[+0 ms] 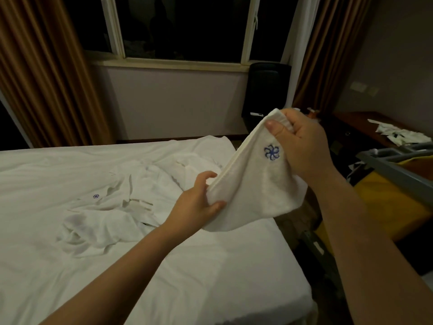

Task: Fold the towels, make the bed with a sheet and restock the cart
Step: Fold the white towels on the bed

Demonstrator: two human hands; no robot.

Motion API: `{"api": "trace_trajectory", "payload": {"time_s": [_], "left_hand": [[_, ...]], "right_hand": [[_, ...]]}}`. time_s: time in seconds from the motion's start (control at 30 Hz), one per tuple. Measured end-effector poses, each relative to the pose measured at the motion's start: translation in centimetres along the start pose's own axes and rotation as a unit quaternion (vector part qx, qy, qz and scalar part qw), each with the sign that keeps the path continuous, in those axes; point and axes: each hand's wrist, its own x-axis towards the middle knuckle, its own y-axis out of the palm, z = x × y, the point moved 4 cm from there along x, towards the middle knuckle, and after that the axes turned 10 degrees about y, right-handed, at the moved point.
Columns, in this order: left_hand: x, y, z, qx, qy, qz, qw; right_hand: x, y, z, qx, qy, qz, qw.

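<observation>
1. Bed [210,277] lay below both forearms; its rt edge ran under the right hand [302,144], w/ cart [393,165] just beyond.
2. Left hand [199,202] pinched the towel [253,191] at its lower corner; right hand gripped the top corner.
3. Loose towels [112,207] lay left of the left hand.

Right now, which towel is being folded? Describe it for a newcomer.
Start at the white bed; crumpled towels lie on it. The small white towel is above its right edge, held in the air by both hands, with a blue flower emblem near the top.
</observation>
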Motion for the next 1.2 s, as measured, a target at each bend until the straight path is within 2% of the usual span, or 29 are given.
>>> {"api": "trace_trajectory", "payload": {"time_s": [0.07, 0.23, 0.37, 0.5, 0.63, 0.9, 1.03, 1.2], "left_hand": [[-0.4, 1.1, 0.9, 0.001, -0.004, 0.035, 0.999], [-0.6, 1.3, 2.4, -0.046, -0.061, 0.014, 0.997], [0.0, 0.6, 2.5, -0.037, -0.078, 0.052, 0.995], [0.0, -0.7, 2.2, -0.161, -0.107, 0.073, 0.979], [-0.3, -1.8, 2.2, -0.223, -0.126, 0.093, 0.962], [0.3, -3.9, 1.4, -0.390, -0.211, 0.073, 0.893], [0.8, -3.4, 0.6, -0.413, -0.278, -0.017, 0.867], [1.3, -1.3, -2.3, -0.484, -0.295, -0.048, 0.823]], "right_hand": [[0.2, -0.6, -0.2, -0.017, 0.001, -0.004, 1.000], [0.3, -1.8, -1.4, -0.085, -0.002, -0.027, 0.996], [0.5, -2.9, -3.5, -0.121, 0.053, -0.059, 0.990], [0.1, -3.4, -5.5, -0.110, 0.110, -0.070, 0.985], [-0.3, -3.6, -6.8, -0.102, 0.144, -0.063, 0.982], [-1.1, -2.7, -9.6, -0.055, 0.204, -0.040, 0.977], [-2.5, -0.7, -10.0, -0.108, 0.248, -0.041, 0.962], [-4.5, 3.3, -5.2, -0.157, 0.201, 0.021, 0.967]]}}
